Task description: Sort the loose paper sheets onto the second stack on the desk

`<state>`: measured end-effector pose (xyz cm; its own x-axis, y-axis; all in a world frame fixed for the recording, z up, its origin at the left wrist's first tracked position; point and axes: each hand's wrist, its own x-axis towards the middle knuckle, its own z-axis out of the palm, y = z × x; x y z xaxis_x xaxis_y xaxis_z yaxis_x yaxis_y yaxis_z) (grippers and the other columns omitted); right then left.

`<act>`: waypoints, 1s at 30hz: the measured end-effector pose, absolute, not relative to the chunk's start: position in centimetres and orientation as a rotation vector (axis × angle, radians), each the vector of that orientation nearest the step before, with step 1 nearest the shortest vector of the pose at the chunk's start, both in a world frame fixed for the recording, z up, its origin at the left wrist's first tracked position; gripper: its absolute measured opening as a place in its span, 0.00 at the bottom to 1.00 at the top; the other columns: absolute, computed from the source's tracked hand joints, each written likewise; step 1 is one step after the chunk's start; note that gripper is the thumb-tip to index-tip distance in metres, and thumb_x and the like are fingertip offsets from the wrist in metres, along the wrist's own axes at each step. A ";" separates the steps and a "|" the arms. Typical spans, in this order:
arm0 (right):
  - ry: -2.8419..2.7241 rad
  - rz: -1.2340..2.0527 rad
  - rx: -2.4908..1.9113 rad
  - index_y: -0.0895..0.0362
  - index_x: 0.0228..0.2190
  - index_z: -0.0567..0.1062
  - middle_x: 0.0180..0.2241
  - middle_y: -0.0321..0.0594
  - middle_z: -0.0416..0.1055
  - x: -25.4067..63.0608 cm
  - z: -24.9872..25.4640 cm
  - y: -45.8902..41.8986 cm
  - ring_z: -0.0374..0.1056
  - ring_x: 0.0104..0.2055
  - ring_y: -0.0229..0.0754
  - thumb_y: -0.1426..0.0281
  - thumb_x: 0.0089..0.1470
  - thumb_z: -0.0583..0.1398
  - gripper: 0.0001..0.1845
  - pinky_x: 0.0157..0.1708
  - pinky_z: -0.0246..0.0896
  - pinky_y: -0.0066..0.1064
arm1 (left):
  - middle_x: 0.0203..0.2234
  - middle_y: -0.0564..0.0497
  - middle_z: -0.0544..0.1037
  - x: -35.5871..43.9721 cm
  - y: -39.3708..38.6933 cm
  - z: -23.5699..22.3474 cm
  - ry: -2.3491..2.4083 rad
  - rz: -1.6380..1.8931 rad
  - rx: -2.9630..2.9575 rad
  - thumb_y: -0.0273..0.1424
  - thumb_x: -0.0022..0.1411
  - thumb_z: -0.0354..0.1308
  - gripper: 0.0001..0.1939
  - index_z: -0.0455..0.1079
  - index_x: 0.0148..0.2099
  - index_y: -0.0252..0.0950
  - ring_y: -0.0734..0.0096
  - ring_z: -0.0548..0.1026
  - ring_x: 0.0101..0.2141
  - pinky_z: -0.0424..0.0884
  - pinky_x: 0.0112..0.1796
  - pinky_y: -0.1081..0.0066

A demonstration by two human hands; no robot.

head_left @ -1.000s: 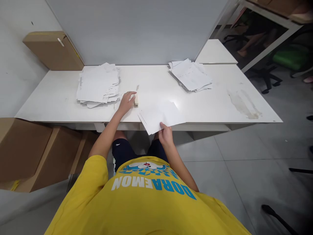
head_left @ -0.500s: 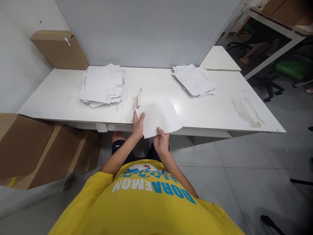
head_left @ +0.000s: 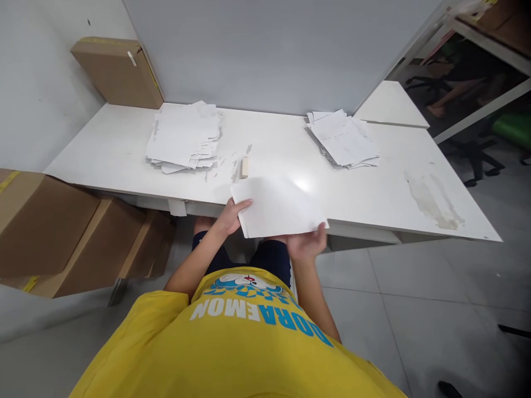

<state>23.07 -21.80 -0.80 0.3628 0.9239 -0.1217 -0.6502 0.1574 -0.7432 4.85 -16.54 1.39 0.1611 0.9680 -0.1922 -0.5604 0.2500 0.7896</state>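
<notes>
Several white paper sheets (head_left: 282, 209) are held just above the table's front edge. My left hand (head_left: 232, 215) is closed on their left end, thumb on top and fingers underneath. At the near right corner, my right hand (head_left: 307, 243) grips the sheets with its thumb at the edge; its other fingers are partly hidden below. A small whitish block (head_left: 244, 167), perhaps an eraser, lies on the table beyond the paper. A thick pile of paper (head_left: 185, 135) is at the back left, and a smaller pile of paper (head_left: 344, 138) at the back right.
The white table (head_left: 265, 143) ends at a grey partition (head_left: 274, 50). A cardboard box (head_left: 118, 72) leans at the back left corner. More cardboard boxes (head_left: 50, 221) stand on the left below the table. A person's leg (head_left: 452, 97) and office chairs show at the far right.
My right hand has slid right along the near edge to the papers' right corner. The left thumb now lies flatter over the left end. The view has shifted slightly.
</notes>
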 end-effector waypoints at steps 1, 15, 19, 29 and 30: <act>-0.433 1.173 -0.799 0.50 0.47 0.77 0.51 0.40 0.75 24.4 -0.6 -21.5 0.68 0.58 0.48 0.47 0.54 0.57 0.27 0.61 0.61 0.46 | 0.42 0.42 0.82 4.2 -16.6 1.2 0.797 1.183 0.650 0.35 0.44 0.74 0.25 0.76 0.45 0.32 0.50 0.79 0.46 0.72 0.51 0.56; -0.725 1.485 -1.419 0.54 0.38 0.76 0.36 0.43 0.80 28.9 -1.1 -19.9 0.75 0.40 0.51 0.53 0.30 0.74 0.32 0.40 0.72 0.40 | 0.42 0.39 0.82 1.6 -17.8 -0.4 0.781 1.032 0.518 0.34 0.48 0.68 0.21 0.77 0.46 0.30 0.44 0.77 0.51 0.70 0.55 0.52; -0.726 1.518 -1.395 0.55 0.38 0.76 0.37 0.43 0.80 27.8 -2.0 -20.4 0.75 0.37 0.49 0.53 0.29 0.74 0.34 0.37 0.71 0.38 | 0.41 0.39 0.83 1.5 -18.2 -0.6 0.771 0.973 0.480 0.33 0.50 0.67 0.20 0.77 0.46 0.29 0.44 0.78 0.50 0.71 0.54 0.52; -0.746 1.483 -1.464 0.57 0.37 0.76 0.35 0.43 0.80 28.8 -1.9 -19.8 0.75 0.34 0.49 0.58 0.33 0.74 0.29 0.35 0.71 0.39 | 0.40 0.40 0.83 1.8 -17.2 -1.3 0.953 0.968 0.622 0.34 0.50 0.68 0.18 0.77 0.43 0.31 0.50 0.79 0.46 0.72 0.51 0.56; -0.754 1.479 -1.476 0.57 0.37 0.76 0.35 0.43 0.80 28.9 -1.8 -19.4 0.75 0.34 0.49 0.59 0.35 0.73 0.27 0.35 0.71 0.39 | 0.40 0.41 0.83 1.9 -16.9 -1.2 0.985 0.981 0.656 0.33 0.51 0.68 0.17 0.77 0.43 0.31 0.51 0.79 0.45 0.73 0.50 0.57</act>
<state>28.93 -19.45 -1.80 0.1032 0.8920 -0.4402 -0.1678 -0.4206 -0.8916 1.85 -16.95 -1.19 0.2092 0.9021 -0.3775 -0.3736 0.4305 0.8216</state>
